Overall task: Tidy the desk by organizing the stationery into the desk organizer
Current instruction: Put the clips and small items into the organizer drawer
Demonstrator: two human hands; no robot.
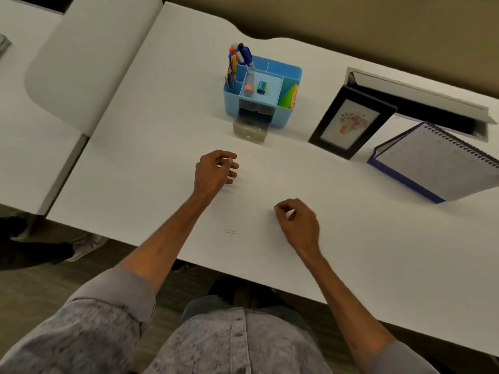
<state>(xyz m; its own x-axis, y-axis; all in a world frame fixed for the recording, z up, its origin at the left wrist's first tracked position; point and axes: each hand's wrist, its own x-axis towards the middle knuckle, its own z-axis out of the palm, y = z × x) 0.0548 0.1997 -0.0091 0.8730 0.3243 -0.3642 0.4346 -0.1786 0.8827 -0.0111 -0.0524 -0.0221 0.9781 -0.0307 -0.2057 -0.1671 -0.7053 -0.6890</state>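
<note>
- Clip: one thin wire item, taken to be a paper clip, lay flat on the table close to the near edge. Its long axis ran left to right, about parallel to that edge.
- Right hand: farther from the near edge than the clip and to its right. The fingers were curled with the thumb against them; whether anything was pinched could not be told.
- Left hand: toward the middle of the table, beyond the clip and slightly left of it. The fingers were loosely curled; a hold on anything could not be confirmed.
- Relation: the clip lay behind both hands, toward the person, between the two forearms and closer to the left one. Neither hand was plainly nearer. Either would have to draw back toward the near edge, and a pinch across the short axis looked the likely approach.
- Drawer: clear, open, beyond the left hand, with a second clip inside. Judged the destination.
- Organizer: blue, toward the far edge, holding pens and small items.
</note>
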